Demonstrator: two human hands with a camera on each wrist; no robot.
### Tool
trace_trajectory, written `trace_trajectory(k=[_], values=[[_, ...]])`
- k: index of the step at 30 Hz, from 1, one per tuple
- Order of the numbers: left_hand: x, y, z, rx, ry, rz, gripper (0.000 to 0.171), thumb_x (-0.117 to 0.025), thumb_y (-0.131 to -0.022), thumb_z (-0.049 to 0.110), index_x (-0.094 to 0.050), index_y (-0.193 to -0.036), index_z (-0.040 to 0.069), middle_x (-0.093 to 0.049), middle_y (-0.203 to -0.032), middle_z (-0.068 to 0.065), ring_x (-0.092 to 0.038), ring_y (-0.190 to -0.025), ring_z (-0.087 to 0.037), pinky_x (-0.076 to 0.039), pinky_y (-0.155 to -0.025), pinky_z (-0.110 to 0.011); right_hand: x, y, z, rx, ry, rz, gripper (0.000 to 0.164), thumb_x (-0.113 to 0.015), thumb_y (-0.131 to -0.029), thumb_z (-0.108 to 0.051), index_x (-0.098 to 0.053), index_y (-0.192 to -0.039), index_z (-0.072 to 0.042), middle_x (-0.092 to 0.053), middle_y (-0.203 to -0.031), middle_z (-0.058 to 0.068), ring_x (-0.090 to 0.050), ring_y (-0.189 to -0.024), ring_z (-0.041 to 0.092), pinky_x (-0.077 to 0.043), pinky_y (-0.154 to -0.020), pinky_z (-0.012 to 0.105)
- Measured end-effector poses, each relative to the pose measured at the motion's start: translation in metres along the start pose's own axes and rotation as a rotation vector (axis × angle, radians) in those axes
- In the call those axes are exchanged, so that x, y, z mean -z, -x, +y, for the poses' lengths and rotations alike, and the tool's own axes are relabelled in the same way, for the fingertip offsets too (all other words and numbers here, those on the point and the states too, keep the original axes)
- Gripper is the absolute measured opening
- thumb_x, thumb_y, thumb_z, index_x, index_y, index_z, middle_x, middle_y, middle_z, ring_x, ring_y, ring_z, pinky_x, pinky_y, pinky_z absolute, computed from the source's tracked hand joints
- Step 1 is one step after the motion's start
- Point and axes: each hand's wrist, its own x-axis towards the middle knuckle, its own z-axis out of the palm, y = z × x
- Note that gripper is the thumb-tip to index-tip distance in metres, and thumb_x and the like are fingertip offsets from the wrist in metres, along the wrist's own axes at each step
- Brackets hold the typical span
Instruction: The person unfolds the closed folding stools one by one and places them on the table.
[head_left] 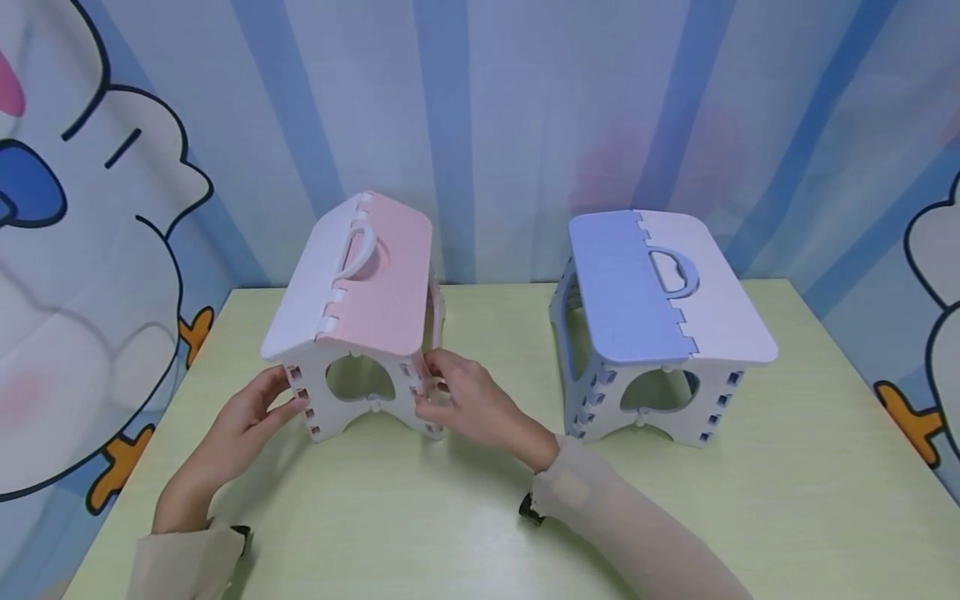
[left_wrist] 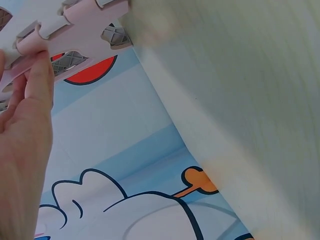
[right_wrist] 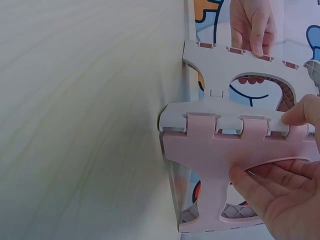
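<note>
A pink-and-white folding stool (head_left: 382, 275) stands on the table at the left, its two seat halves raised into a peak along the hinge and its white handle (head_left: 362, 254) sticking up. My left hand (head_left: 243, 425) grips the front left corner of its legs, thumb on the white end panel (right_wrist: 220, 65). At the front right corner my right hand (head_left: 480, 400) pinches the hinged edge. In the right wrist view, the right thumb lies on the white hinge side and the fingers reach the opening of the pink leg panel (right_wrist: 200, 147).
A blue-and-white folding stool (head_left: 630, 287) stands to the right with its seat flat. Behind the pale green table (head_left: 495, 333) hangs a striped blue cloth backdrop (head_left: 510, 125) with cartoon figures at both sides.
</note>
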Motion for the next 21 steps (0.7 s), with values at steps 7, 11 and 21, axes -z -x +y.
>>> trace_trajectory(k=[7,11,21], values=[[0.0005,-0.0001,-0.0004,-0.008,0.002,0.001,0.056,-0.057,-0.103,0.017,-0.033,-0.152,0.001,-0.043,-0.151,-0.014,-0.042,-0.137,-0.025,-0.039,-0.096,-0.009,0.0011,0.0018,0.0023,-0.019,-0.022,-0.001,0.032,-0.062,-0.091,-0.009,-0.055,-0.122,-0.004,-0.06,-0.113,0.002,-0.061,-0.109,0.014,-0.053,-0.094,0.034],[0.0005,0.0003,-0.0007,-0.006,0.001,0.002,0.056,-0.057,-0.103,0.017,-0.034,-0.152,0.001,-0.043,-0.151,-0.014,-0.041,-0.137,-0.023,-0.039,-0.096,-0.009,0.0019,0.003,0.0038,-0.019,-0.027,0.001,0.032,-0.062,-0.092,-0.01,-0.055,-0.122,-0.005,-0.06,-0.114,0.002,-0.06,-0.108,0.013,-0.053,-0.094,0.035],[-0.0019,0.0008,0.0014,-0.011,0.019,0.007,0.056,-0.057,-0.103,0.015,-0.034,-0.152,0.001,-0.043,-0.151,-0.015,-0.043,-0.137,-0.017,-0.041,-0.095,-0.01,0.0015,0.0026,0.0055,-0.021,-0.038,0.023,0.031,-0.064,-0.09,-0.01,-0.056,-0.12,-0.005,-0.062,-0.114,0.002,-0.061,-0.11,0.013,-0.053,-0.095,0.035]])
